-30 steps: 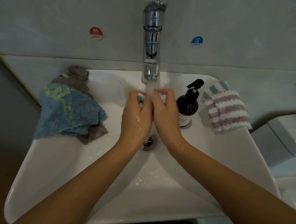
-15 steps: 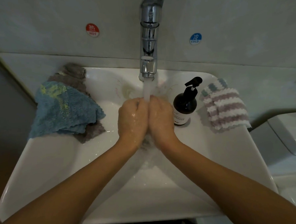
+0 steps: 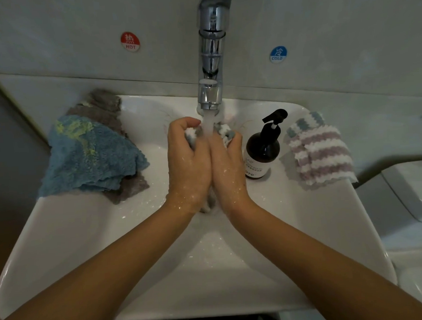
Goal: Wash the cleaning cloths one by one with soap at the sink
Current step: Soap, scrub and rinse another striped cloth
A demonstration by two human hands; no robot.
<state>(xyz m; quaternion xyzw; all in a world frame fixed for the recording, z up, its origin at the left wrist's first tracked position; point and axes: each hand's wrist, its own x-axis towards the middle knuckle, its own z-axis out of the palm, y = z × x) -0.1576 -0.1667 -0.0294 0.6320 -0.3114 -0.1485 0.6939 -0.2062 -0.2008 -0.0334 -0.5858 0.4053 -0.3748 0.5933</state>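
Fingers (image 3: 186, 125) of both hands curl tight around a wet striped cloth (image 3: 224, 131), bunched between the palms. The left hand (image 3: 188, 161) and right hand (image 3: 227, 164) press together under the water stream (image 3: 207, 125) from the faucet (image 3: 211, 49), over the sink (image 3: 87, 239). A soap bottle (image 3: 261, 154) stands just beside the right hand. A blue cloth (image 3: 90, 154) lies on a grey cloth (image 3: 104, 104) at left; another striped cloth (image 3: 319, 151) lies at right.

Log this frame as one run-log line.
phase: rinsing | left hand + right hand: gripping striped cloth under running faucet | waiting: blue cloth, pink-striped cloth | soap bottle: untouched
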